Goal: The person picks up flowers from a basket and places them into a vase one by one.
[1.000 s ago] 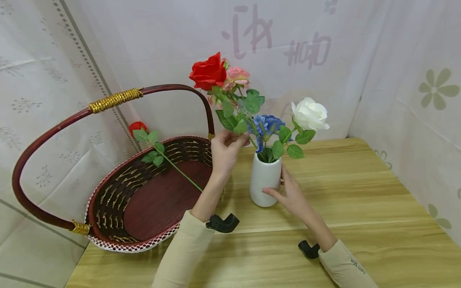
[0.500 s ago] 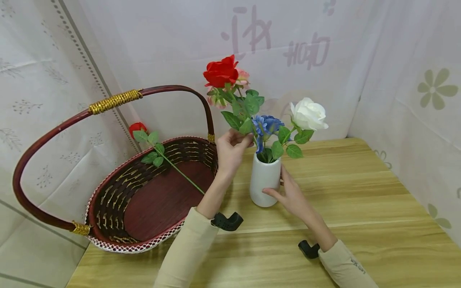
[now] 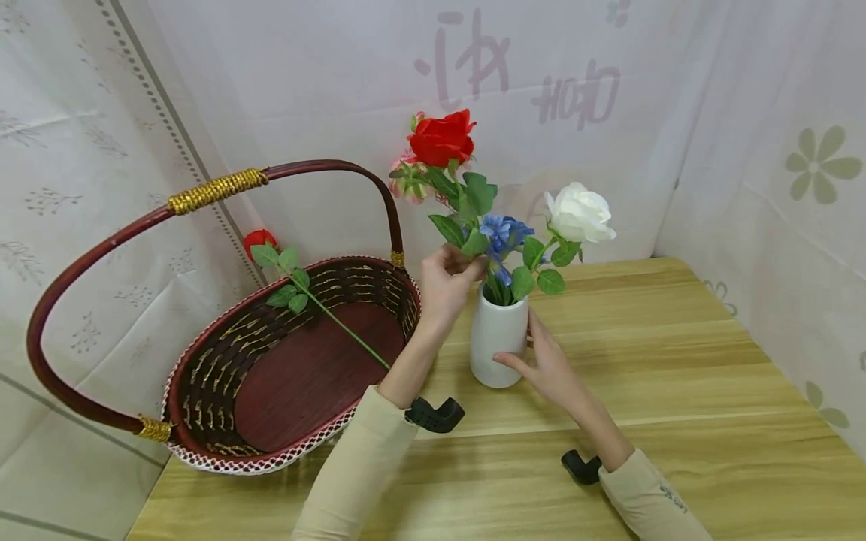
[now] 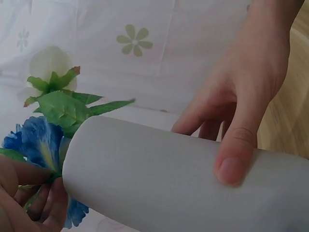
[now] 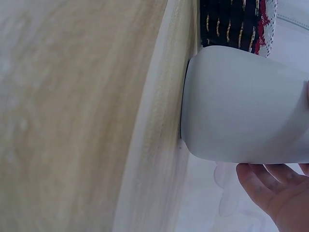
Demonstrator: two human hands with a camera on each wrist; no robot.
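A white vase (image 3: 497, 342) stands upright on the wooden table. My right hand (image 3: 549, 367) grips its lower side, thumb in front and fingers behind. At the vase mouth my left hand (image 3: 445, 287) pinches the green stem of a red rose (image 3: 443, 140), just under its leaves. The stem's lower end is hidden among the others. A blue flower (image 3: 506, 233), a white rose (image 3: 580, 213) and pink flowers (image 3: 410, 182) also rise from the vase. In the left wrist view, the left fingertips (image 4: 54, 203) are right at the vase rim, beside the blue petals.
To the left stands a dark red woven basket (image 3: 304, 383) with a tall arched handle (image 3: 218, 189). Another red rose (image 3: 260, 240) lies across it, its bloom over the far rim. Printed curtains (image 3: 764, 173) hang behind and at both sides of the table (image 3: 676, 361).
My left hand has moved right and slightly down, closer to the vase mouth. The red rose has shifted right and now overlaps the pink flowers. The right hand and vase have stayed still.
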